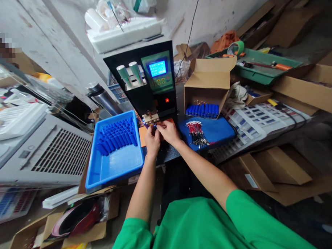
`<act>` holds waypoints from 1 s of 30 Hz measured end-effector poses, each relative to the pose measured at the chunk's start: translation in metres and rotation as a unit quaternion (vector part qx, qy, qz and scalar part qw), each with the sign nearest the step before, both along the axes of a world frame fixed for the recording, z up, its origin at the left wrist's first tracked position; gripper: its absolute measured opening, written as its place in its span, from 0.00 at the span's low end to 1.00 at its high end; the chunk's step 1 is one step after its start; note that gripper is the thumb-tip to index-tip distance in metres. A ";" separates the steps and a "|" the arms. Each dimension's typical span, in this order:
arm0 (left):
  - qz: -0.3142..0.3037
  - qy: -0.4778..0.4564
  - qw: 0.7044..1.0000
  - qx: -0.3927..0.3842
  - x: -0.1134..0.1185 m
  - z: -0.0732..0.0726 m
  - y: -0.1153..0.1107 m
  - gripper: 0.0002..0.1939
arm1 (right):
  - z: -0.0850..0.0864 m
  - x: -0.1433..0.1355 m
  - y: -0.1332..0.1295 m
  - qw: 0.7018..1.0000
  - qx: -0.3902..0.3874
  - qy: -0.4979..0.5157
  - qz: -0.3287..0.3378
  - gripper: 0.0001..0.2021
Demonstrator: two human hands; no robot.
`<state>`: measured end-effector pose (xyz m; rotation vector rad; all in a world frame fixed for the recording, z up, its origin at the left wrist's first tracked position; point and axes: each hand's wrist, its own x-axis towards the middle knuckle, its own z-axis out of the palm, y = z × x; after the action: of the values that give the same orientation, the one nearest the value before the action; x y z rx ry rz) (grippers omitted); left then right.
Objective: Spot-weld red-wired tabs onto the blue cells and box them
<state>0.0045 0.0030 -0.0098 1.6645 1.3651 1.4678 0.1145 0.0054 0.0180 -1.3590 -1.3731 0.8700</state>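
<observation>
My left hand (152, 140) and my right hand (169, 132) meet at the front of a black spot welder (139, 100). Their fingers are closed, pinching a small blue battery cell (155, 125) between them, mostly hidden by the fingertips. The cell sits right under the welder's electrode block (151, 119). Beside my left hand, a blue plastic tray (117, 171) holds many blue cells (117, 139) in rows. Right of my right hand, a bundle of red and black wire leads (196, 132) lies on a blue pad (220, 131).
A cardboard box (206, 80) with more blue cells stands behind the pad. A green tray (273, 68) with tools and tape is at the back right. A metal flask (103, 97) stands behind the blue tray. White foam (124, 33) rests on the welder. Open cartons (279, 167) lie below right.
</observation>
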 end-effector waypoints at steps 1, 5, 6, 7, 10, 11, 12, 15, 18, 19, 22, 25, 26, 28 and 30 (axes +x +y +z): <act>0.002 -0.001 1.000 0.000 0.000 -0.001 0.000 0.17 | 0.004 0.001 -0.004 1.000 0.003 -0.021 -0.009 0.10; 0.022 0.011 1.000 0.001 0.000 -0.008 0.001 0.16 | 0.015 0.007 -0.014 0.989 0.028 -0.140 -0.029 0.11; 0.028 0.020 0.999 0.005 0.000 -0.009 0.001 0.16 | 0.017 0.009 -0.014 0.985 0.030 -0.166 -0.029 0.12; 0.034 0.033 0.999 0.011 0.001 -0.010 0.002 0.16 | 0.019 0.011 -0.014 0.981 0.029 -0.188 -0.028 0.12; 0.037 0.090 0.994 0.059 0.003 -0.011 0.004 0.14 | 0.020 0.016 -0.010 0.978 0.019 -0.206 -0.032 0.11; 0.035 0.110 0.990 0.076 0.004 -0.011 0.005 0.13 | 0.020 0.017 -0.008 0.979 0.016 -0.200 -0.031 0.10; 0.036 0.126 0.987 0.092 0.005 -0.010 0.005 0.13 | 0.020 0.019 -0.006 0.981 0.015 -0.191 -0.027 0.10; 0.041 0.155 0.975 0.153 0.003 -0.008 0.003 0.14 | 0.018 0.032 -0.001 0.986 0.043 -0.163 -0.012 0.10; 0.022 0.205 0.954 0.216 -0.002 -0.008 0.001 0.12 | 0.015 0.065 0.004 0.978 0.099 -0.175 -0.057 0.12; 0.006 0.230 0.946 0.227 -0.003 -0.009 0.000 0.10 | 0.014 0.081 0.006 0.971 0.111 -0.197 -0.080 0.14; -0.013 0.282 0.928 0.242 -0.006 -0.011 0.000 0.05 | 0.011 0.133 0.016 0.935 0.104 -0.312 -0.133 0.20; 0.009 0.291 0.923 0.254 -0.005 -0.013 0.001 0.04 | 0.009 0.175 0.029 0.882 0.036 -0.455 -0.121 0.23; 0.012 0.292 0.921 0.258 -0.005 -0.013 0.002 0.04 | 0.008 0.184 0.033 0.862 0.014 -0.495 -0.105 0.23; 0.013 0.297 0.917 0.265 -0.005 -0.014 0.002 0.03 | 0.008 0.193 0.042 0.826 -0.017 -0.560 -0.071 0.23; 0.010 0.299 0.915 0.269 -0.006 -0.014 0.003 0.03 | 0.009 0.195 0.051 0.794 -0.034 -0.605 -0.042 0.23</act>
<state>-0.0013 0.0055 -0.0239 2.6256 1.3309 1.4964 0.3093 0.0560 0.0268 -2.1457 -2.1693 -0.1684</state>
